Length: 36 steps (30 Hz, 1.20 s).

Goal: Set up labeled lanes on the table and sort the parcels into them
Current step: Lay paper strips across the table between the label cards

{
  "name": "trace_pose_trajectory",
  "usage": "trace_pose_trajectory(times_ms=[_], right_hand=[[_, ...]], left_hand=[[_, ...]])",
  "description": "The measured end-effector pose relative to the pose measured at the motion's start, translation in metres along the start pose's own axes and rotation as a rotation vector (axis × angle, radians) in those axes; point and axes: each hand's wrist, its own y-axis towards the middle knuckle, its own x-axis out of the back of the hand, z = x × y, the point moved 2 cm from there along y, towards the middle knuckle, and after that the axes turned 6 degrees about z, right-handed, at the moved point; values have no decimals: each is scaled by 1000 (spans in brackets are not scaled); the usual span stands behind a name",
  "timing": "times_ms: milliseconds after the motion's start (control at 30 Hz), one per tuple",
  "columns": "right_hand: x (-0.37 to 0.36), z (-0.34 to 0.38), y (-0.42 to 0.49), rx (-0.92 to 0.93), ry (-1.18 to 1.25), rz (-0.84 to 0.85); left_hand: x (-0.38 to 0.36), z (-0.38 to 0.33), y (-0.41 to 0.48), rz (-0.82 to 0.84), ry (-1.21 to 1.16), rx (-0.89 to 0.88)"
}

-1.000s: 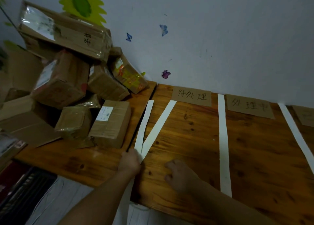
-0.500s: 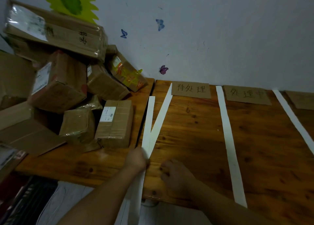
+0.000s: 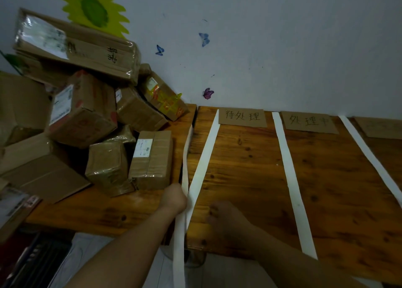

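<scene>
While resting the right hand (image 3: 226, 217) on the right-hand tabletop (image 3: 250, 179) at lower centre of the frame, grips two white paper strips with the left hand (image 3: 174, 198), fingers curled tight round the spot where both meet. Cannot tell the right hand's fingers for sure: bent at the knuckles, tips toward the wood, too dark to see anything between them.

Has raised the leftmost strip (image 3: 185, 157) since half a second ago: then flat and broad on the wood, now twisted edge-on and wavy, running up from the fist along the gap between the two tabletops. Has kept the second strip (image 3: 204, 157) as it was, flat, slanting up and right from the fist to the left corner of the cardboard label 待处理 (image 3: 242, 117) at the wall. Keeps both hands at about the same spots as then. Lets a paper tail (image 3: 178, 255) hang past the table edge below the left hand.

Further right, two more flat dividers: the third strip (image 3: 291, 179) and the fourth strip (image 3: 369, 157), with the label 处理中 (image 3: 309, 122) between their far ends, plus a third label (image 3: 382, 127) at the right frame edge, writing too dim to read.

In the upper left of the frame, on the left-hand tabletop (image 3: 108, 209): the parcels (image 3: 87, 113), heaped against the wall, all left of the strips. Nearest the raised strip, a brown box (image 3: 152, 159) with a white shipping sticker, just beside it.
</scene>
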Motion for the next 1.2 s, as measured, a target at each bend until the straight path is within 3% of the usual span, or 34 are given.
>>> trace_pose_trajectory(times_ms=[200, 400, 500, 800, 1200], right_hand=[[2, 33, -2, -31, 430, 2], [34, 47, -30, -15, 459, -197], [52, 38, -57, -9, 397, -224], [112, -64, -166, -78, 357, -333], [196, -299, -327, -227, 430, -534]], left_hand=[[34, -21, -18, 104, -587, 88], [60, -61, -51, 282, -958, -30], [63, -89, -60, 286, -1050, -47], [40, -229, -106, 327, -1094, -220], [-107, -481, -215, 456, -966, -472]])
